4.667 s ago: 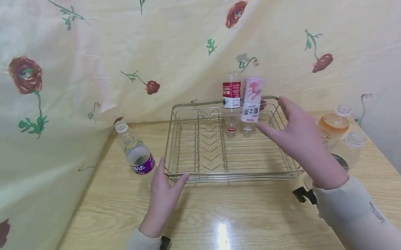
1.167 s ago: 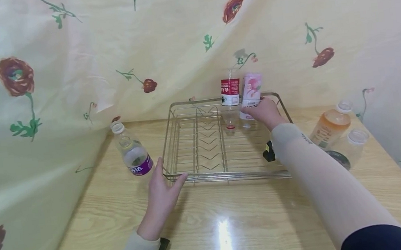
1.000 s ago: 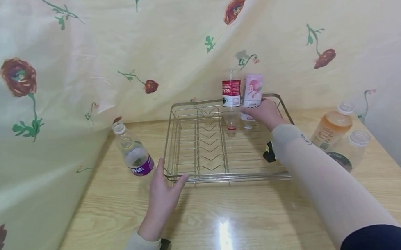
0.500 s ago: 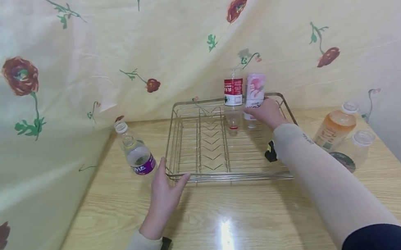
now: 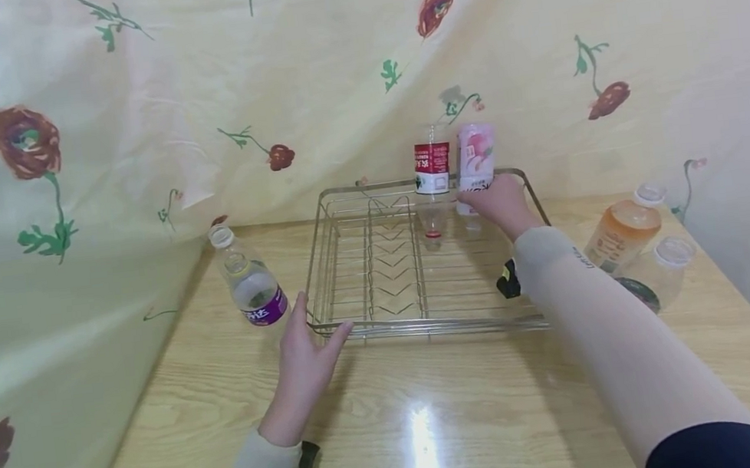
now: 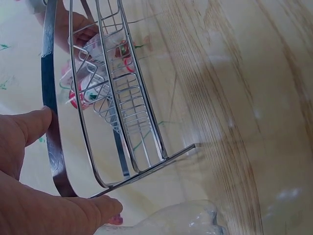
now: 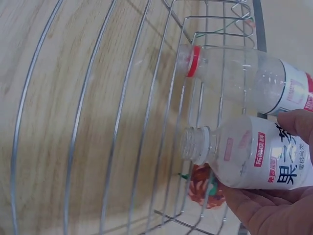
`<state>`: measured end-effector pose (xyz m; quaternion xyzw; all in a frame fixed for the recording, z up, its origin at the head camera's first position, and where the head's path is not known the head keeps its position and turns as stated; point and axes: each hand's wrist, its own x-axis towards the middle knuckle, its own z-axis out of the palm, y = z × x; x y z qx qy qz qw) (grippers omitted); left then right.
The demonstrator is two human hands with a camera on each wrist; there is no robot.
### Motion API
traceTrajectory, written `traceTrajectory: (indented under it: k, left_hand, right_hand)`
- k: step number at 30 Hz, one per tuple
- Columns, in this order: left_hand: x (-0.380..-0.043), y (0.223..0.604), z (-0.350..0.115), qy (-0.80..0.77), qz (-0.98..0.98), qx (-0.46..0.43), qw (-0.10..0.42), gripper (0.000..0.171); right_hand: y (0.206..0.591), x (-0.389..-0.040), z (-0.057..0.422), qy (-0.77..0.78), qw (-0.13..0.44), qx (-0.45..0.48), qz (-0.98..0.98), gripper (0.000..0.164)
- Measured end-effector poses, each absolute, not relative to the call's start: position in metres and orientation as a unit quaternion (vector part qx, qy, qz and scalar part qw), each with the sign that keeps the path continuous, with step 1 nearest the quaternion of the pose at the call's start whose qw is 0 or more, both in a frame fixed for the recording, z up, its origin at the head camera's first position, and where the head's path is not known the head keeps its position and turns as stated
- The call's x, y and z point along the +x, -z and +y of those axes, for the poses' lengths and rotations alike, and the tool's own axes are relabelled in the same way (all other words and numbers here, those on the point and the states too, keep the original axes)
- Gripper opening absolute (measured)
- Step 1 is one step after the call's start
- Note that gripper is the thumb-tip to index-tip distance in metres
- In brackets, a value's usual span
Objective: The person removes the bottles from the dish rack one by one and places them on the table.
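Note:
My right hand (image 5: 507,207) grips a pink-and-white peach tea bottle (image 5: 476,157), fingers wrapped round its label, at the back right of a wire rack (image 5: 427,327). The bottle stands upside down; in the right wrist view its uncapped neck (image 7: 195,144) is over the rack's wires. Left of it, a clear bottle with a red-and-white label (image 5: 432,169) also leans neck down in the rack, a red ring round its neck. My left hand (image 5: 307,369) touches the rack's front left corner, thumb and fingers spread; in the left wrist view the thumb (image 6: 36,125) meets the rim.
A clear bottle with a purple label (image 5: 257,286) stands left of the rack. Right of it are an orange-tinted bottle (image 5: 627,228) and a clear bottle with a dark label (image 5: 670,266), partly hidden by my right sleeve. A flowered cloth (image 5: 329,77) hangs behind the wooden table (image 5: 368,420).
My right hand has gone from open at the rack's right side to gripping the peach tea bottle. In the last half second the bottle rises slightly. My left hand stays put.

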<state>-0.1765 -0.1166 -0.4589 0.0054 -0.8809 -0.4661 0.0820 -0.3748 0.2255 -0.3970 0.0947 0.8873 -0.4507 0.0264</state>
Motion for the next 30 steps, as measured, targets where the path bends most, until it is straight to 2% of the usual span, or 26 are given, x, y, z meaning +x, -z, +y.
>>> traceTrajectory:
  k: [7, 16, 30]
  left_hand:
    - [-0.176, 0.457, -0.116, 0.461, -0.883, 0.009, 0.087, 0.099]
    - [-0.176, 0.459, -0.115, 0.464, -0.882, 0.011, 0.086, 0.099]
    - [-0.175, 0.459, -0.114, 0.460, -0.883, 0.009, 0.087, 0.099]
  right_hand:
    - [0.376, -0.367, 0.223, 0.439, 0.023, 0.096, 0.893, 0.061]
    - [0.361, -0.360, 0.220, 0.446, 0.004, 0.081, 0.891, 0.052]
    - [0.335, -0.341, 0.211, 0.451, -0.016, 0.079, 0.889, 0.056]
